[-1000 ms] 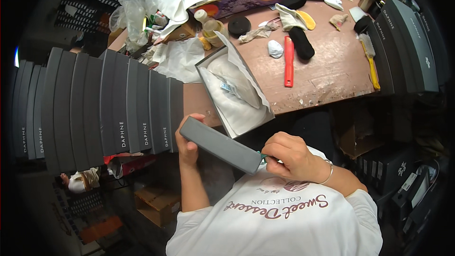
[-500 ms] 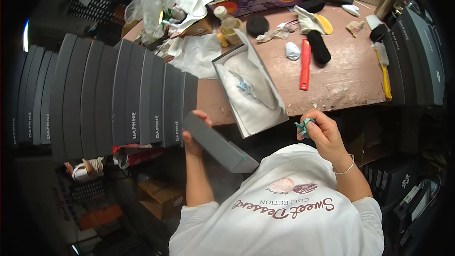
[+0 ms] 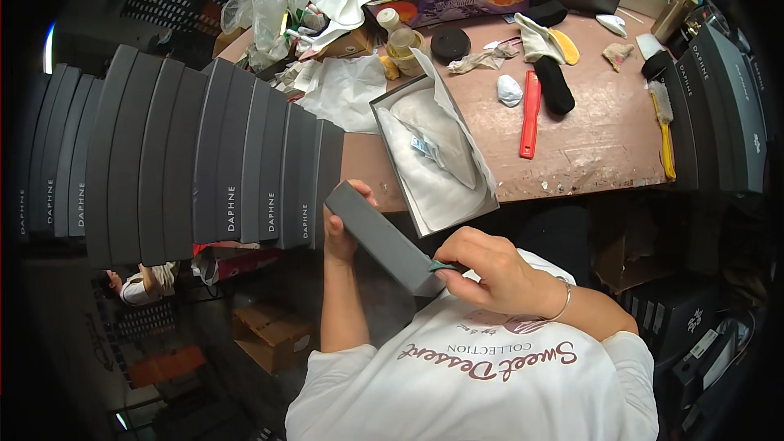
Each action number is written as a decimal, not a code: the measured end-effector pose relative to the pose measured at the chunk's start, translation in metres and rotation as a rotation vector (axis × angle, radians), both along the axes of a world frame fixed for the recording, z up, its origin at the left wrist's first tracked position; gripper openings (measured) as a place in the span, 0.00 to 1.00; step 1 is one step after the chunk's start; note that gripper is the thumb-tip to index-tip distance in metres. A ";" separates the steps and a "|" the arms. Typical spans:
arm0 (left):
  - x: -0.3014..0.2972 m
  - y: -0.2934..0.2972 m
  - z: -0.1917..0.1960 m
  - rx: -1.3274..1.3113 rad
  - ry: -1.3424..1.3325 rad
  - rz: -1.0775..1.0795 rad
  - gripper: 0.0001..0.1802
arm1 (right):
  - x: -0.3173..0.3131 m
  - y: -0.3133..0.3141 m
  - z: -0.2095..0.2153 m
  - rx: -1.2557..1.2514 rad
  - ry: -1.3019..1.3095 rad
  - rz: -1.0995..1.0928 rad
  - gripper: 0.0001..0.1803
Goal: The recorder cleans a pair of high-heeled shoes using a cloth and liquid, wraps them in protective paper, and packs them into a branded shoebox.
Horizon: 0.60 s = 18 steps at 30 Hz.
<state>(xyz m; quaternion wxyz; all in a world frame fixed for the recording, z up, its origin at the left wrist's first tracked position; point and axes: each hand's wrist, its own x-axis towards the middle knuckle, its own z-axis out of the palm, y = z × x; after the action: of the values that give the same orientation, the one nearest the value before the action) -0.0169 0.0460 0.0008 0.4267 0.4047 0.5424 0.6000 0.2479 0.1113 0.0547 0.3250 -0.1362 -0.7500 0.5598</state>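
My left hand [image 3: 338,243] grips a long grey shoebox lid [image 3: 380,235] by its upper end, tilted in front of my chest. At the lid's lower right corner my right hand [image 3: 500,276] pinches a teal scrap [image 3: 441,265], which touches the lid's edge; I cannot tell whether it is tape or paper. Beyond the lid, an open shoebox [image 3: 457,222] rests at the table's front edge. White tissue paper [image 3: 433,190] lines it, and a small packet [image 3: 420,147] lies on the wrapped contents, which are hidden.
Grey shoeboxes [image 3: 220,155] stand in a row at the left, and more boxes [image 3: 694,114] at the right. On the table [image 3: 600,143] lie a red-handled tool [image 3: 531,118], a black sock-like piece [image 3: 558,92], a yellow-handled brush [image 3: 663,126] and a bottle [image 3: 402,45]. A person [image 3: 143,284] is far left.
My right hand has moved left and down from beside the open box to the lid's corner. The lid has shifted slightly in my left hand, and the view has moved a little.
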 end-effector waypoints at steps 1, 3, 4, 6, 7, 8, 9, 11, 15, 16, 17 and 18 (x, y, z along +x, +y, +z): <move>0.001 0.000 0.001 -0.001 0.000 0.000 0.50 | 0.000 0.001 0.000 0.035 0.002 0.003 0.10; 0.000 0.000 -0.001 0.002 0.002 0.001 0.51 | -0.001 0.003 0.000 0.106 0.004 0.006 0.10; -0.003 0.000 -0.003 0.007 0.006 0.006 0.51 | -0.002 0.002 0.000 0.129 -0.016 -0.030 0.10; -0.003 0.001 -0.004 0.012 0.013 0.009 0.51 | -0.002 -0.002 0.000 0.176 -0.058 -0.101 0.10; -0.002 0.002 -0.003 0.013 0.016 0.007 0.51 | -0.002 -0.002 -0.001 0.192 -0.059 -0.103 0.10; -0.001 0.003 -0.002 0.013 0.020 0.005 0.51 | -0.001 -0.002 -0.001 0.207 -0.060 -0.104 0.10; 0.001 0.005 0.000 0.003 0.037 -0.007 0.51 | -0.001 -0.002 -0.002 0.223 -0.061 -0.104 0.10; 0.003 0.006 0.003 -0.022 0.072 -0.034 0.51 | 0.001 0.001 -0.001 0.279 -0.074 -0.092 0.10; 0.003 0.007 0.005 -0.011 0.041 -0.057 0.50 | 0.007 0.011 0.000 0.179 -0.071 0.015 0.08; 0.004 0.007 0.005 -0.016 0.046 -0.059 0.50 | 0.009 0.012 0.000 0.175 -0.070 0.023 0.08; 0.005 0.008 0.006 -0.021 0.052 -0.062 0.49 | 0.011 0.014 0.001 0.172 -0.070 0.032 0.08; 0.006 0.009 0.006 -0.019 0.055 -0.067 0.49 | 0.013 0.015 0.002 0.168 -0.070 0.040 0.07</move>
<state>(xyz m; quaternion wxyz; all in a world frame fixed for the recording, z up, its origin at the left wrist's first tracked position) -0.0106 0.0548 0.0066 0.4353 0.4347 0.5459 0.5688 0.2614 0.1268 0.0566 0.2978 -0.1128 -0.8076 0.4963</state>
